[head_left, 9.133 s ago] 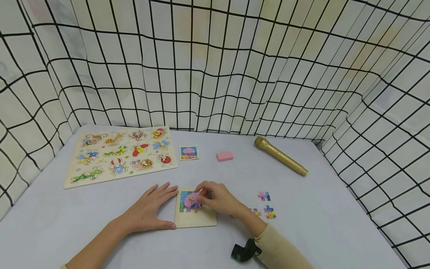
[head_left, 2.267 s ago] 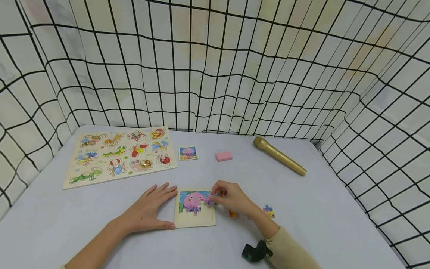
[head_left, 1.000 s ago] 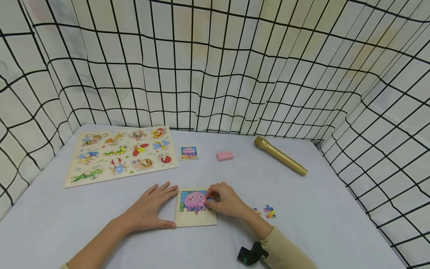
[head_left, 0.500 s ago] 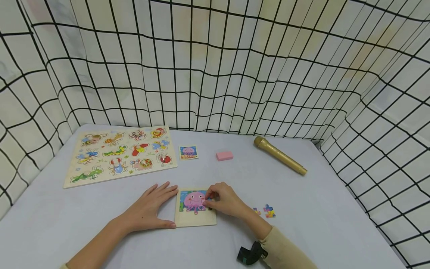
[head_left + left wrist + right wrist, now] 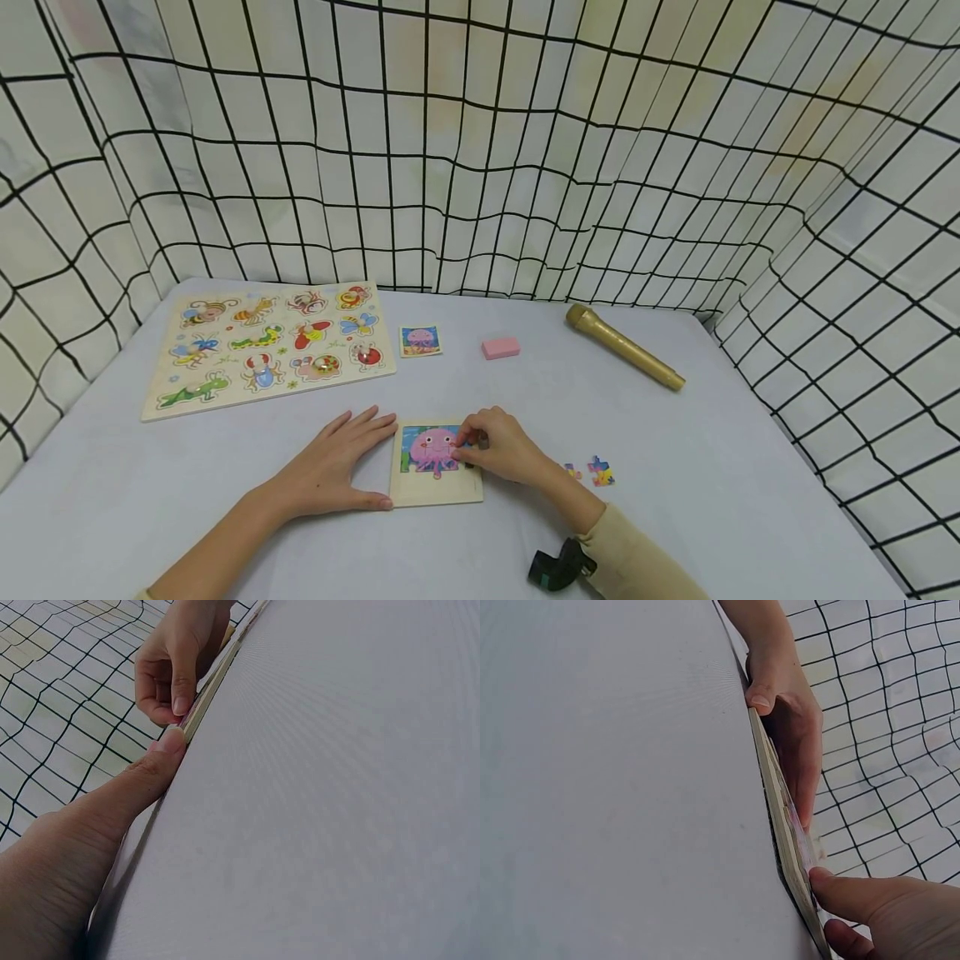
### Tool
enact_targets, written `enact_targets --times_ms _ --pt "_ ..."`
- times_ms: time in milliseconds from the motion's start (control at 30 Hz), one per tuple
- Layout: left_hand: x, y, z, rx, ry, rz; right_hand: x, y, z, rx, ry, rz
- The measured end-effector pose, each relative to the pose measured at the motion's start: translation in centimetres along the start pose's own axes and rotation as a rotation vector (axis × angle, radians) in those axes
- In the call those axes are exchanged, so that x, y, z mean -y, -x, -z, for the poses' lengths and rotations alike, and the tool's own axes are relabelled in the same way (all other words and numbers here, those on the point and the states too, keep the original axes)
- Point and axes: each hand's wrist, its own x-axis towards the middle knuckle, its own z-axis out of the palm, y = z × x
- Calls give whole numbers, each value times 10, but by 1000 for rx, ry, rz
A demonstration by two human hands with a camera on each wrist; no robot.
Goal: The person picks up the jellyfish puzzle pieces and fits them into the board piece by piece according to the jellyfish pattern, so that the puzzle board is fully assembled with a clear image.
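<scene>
Fingers spread, the left hand [image 5: 333, 467] touches the left edge of a picture puzzle [image 5: 433, 493]; the right hand [image 5: 504, 446], fingers curled, pinches at its right side.

Head view bright, evenly lit; wrist views dimmer, greyer; soft shadows.

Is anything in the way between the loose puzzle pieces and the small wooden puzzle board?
Yes: the right hand and its forearm lie between the loose puzzle pieces and the puzzle board, partly covering the nearer piece. No other obstacle shows, though the hand hides some of that stretch.
</scene>
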Motion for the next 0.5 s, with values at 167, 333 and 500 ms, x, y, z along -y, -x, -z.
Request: enact_targets --times_ms 167,333,500 --pt "0 0 0 0 2 -4 1 3 3 16 6 6" --pt "0 0 0 0 -3 -3 0 10 9 31 -10 3" --pt "0 0 -1 -2 -4 -5 -6 19 18 47 -19 -24"
